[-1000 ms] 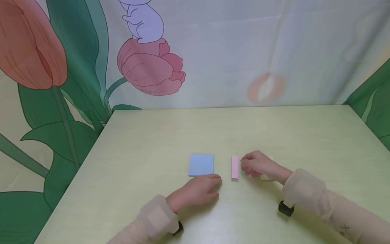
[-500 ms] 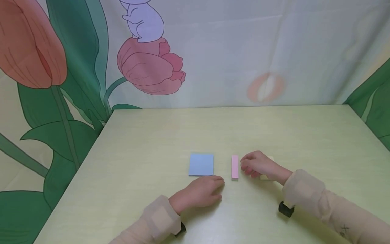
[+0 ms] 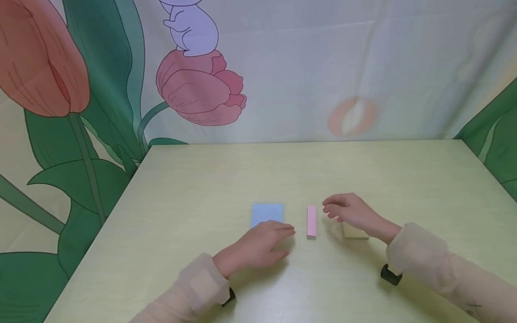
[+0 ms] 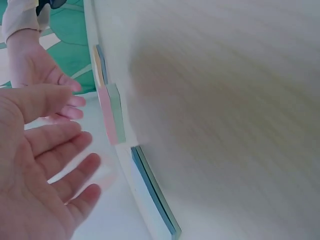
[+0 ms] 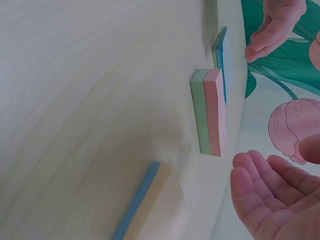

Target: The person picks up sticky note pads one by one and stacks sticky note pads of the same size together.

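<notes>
A flat light-blue square lies on the table, with a green layer under the blue one in the left wrist view. My left hand is raised over its near edge, fingers spread loosely and holding nothing. Right of it lies a narrow pink strip, stacked on a green strip of the same shape. My right hand hovers to the right of the strip, its fingers relaxed around nothing. Beneath this hand is a pale yellow square, partly hidden, with a blue layer below it.
The pale wood-look table ends at the back against a hanging cloth printed with tulips and a white animal. Dark devices are strapped at both wrists under light sleeves.
My right hand has lifted slightly and moved right, its fingers loosening, so more of the yellow square shows. The left hand has risen and now covers the blue square's near edge. The stacks stay put.
</notes>
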